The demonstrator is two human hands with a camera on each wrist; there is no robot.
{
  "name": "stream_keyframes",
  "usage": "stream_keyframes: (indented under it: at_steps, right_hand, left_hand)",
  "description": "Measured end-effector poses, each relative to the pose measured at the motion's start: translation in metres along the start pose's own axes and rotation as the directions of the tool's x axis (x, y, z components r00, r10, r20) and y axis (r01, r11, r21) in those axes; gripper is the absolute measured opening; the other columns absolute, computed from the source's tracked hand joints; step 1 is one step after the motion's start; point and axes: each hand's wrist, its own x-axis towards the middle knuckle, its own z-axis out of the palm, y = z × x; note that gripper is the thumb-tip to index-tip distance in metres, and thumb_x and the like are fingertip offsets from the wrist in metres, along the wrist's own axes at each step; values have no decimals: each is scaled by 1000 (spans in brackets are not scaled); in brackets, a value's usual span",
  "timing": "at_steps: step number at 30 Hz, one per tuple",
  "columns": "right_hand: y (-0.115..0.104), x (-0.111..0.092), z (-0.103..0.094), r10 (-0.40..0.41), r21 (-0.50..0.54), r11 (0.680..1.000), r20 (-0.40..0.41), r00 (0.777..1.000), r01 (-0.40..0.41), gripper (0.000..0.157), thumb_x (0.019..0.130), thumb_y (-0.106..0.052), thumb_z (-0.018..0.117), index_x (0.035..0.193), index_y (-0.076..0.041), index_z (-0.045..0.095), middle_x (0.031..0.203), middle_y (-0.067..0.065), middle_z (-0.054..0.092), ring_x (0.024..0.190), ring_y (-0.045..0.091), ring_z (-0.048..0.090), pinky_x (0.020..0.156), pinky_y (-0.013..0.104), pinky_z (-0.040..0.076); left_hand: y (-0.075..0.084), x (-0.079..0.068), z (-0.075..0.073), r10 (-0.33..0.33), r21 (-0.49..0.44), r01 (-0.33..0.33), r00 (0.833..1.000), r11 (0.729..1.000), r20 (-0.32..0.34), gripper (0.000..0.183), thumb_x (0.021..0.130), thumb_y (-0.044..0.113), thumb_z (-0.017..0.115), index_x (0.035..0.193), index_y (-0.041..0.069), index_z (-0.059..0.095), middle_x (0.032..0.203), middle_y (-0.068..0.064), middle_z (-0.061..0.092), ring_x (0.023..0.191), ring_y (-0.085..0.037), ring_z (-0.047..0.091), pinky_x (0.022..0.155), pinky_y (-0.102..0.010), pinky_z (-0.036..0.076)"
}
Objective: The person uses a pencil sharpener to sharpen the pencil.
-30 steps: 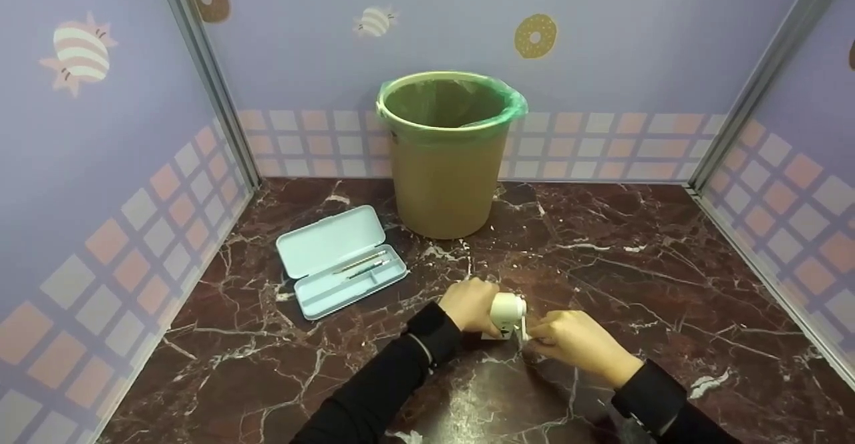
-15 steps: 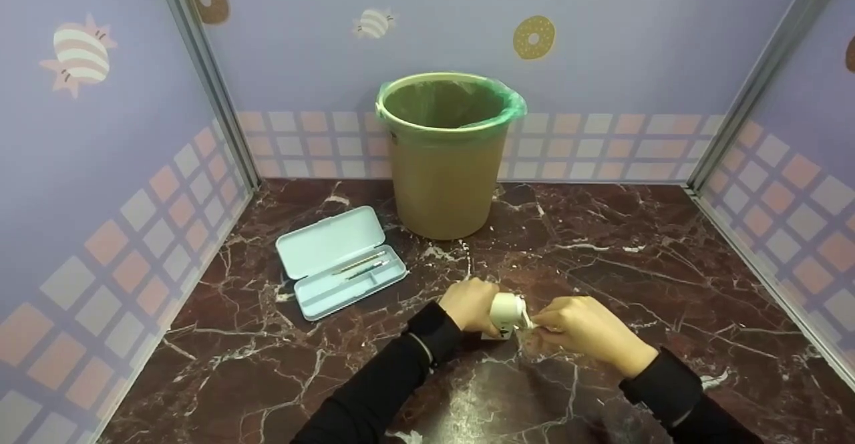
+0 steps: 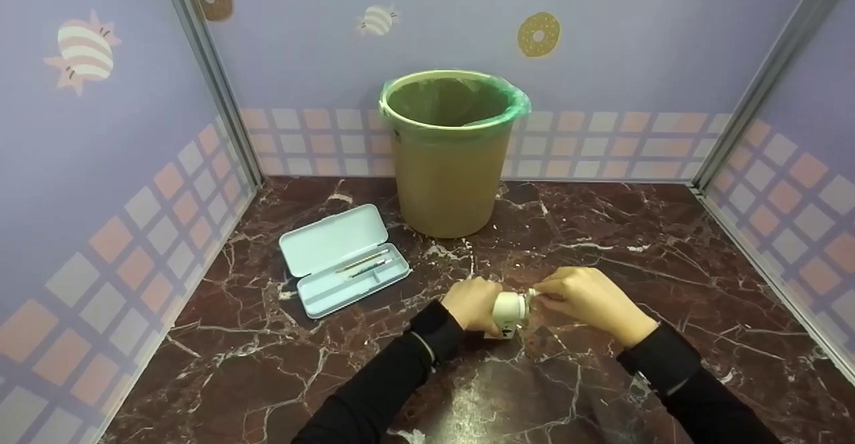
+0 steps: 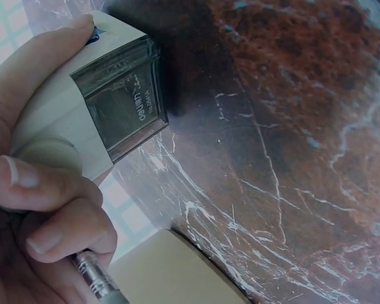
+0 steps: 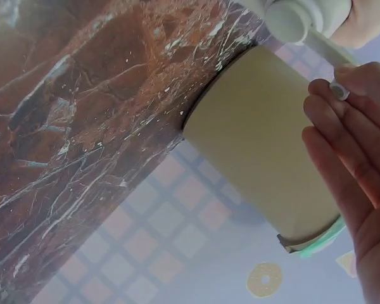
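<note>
My left hand (image 3: 471, 304) grips a white crank pencil sharpener (image 3: 506, 309) on the marble-patterned table. In the left wrist view, its clear shavings drawer (image 4: 123, 101) faces outward. The metal-banded end of a pencil (image 4: 96, 277) sticks out below the curled fingers there; its other end is hidden. With thumb and fingers my right hand (image 3: 591, 300) pinches the knob at the end of the crank (image 5: 329, 49), on the sharpener's right side. The crank arm points up and to the right in the head view.
Left of the hands lies an open light-blue pencil case (image 3: 330, 244) with pencils in one compartment. Behind, against the patterned wall, stands a tan bin (image 3: 447, 183) with a green liner. Small pale specks dot the table near it.
My right hand has risen from below the crank's hub to beside its top, turning the crank arm from pointing down to pointing up. The left hand and sharpener have stayed put.
</note>
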Motion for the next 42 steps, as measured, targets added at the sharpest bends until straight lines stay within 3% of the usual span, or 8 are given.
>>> stream_keyframes:
  at_steps: [14, 22, 28, 35, 42]
  right_hand:
    - [21, 9, 22, 98, -10, 995, 55, 994, -98, 14, 85, -11, 79, 99, -11, 81, 88, 4, 79, 76, 20, 74, 68, 37, 60]
    - [26, 11, 35, 92, -7, 996, 46, 995, -92, 15, 84, -8, 79, 99, -10, 82, 88, 6, 80, 75, 22, 75, 68, 39, 61]
    - [26, 9, 47, 119, -12, 993, 102, 988, -119, 13, 85, -10, 79, 98, -11, 81, 88, 7, 80, 77, 24, 75, 70, 41, 61]
    - [22, 0, 63, 96, -8, 995, 143, 985, -96, 3, 82, -12, 80, 83, -12, 77, 76, 4, 76, 67, 23, 71, 62, 41, 57]
    - [11, -15, 71, 82, 9, 996, 150, 985, -85, 23, 78, -7, 81, 65, -12, 63, 66, 1, 68, 58, 20, 63, 55, 37, 52]
  left_hand:
    - [-1, 2, 1, 18, 0, -18, 1000, 1000, 19, 44, 64, 32, 92, 97, 13, 70, 92, -1, 76, 79, -17, 70, 66, -32, 57]
    - [-2, 1, 2, 16, 0, -16, 1000, 1000, 8, 46, 63, 33, 93, 97, 14, 70, 92, -1, 76, 78, -17, 70, 65, -33, 57]
    - [-1, 2, 2, 19, -37, -19, 1000, 999, 15, 47, 63, 32, 94, 99, 12, 70, 92, -3, 76, 79, -20, 70, 66, -34, 57]
    - [0, 2, 2, 8, -31, -7, 1000, 999, 20, 48, 64, 33, 95, 100, 12, 71, 93, -3, 76, 80, -20, 71, 67, -35, 57]
    - [0, 3, 5, 5, -15, -5, 1000, 1000, 10, 49, 63, 34, 95, 100, 12, 71, 94, -3, 77, 82, -21, 72, 69, -36, 58]
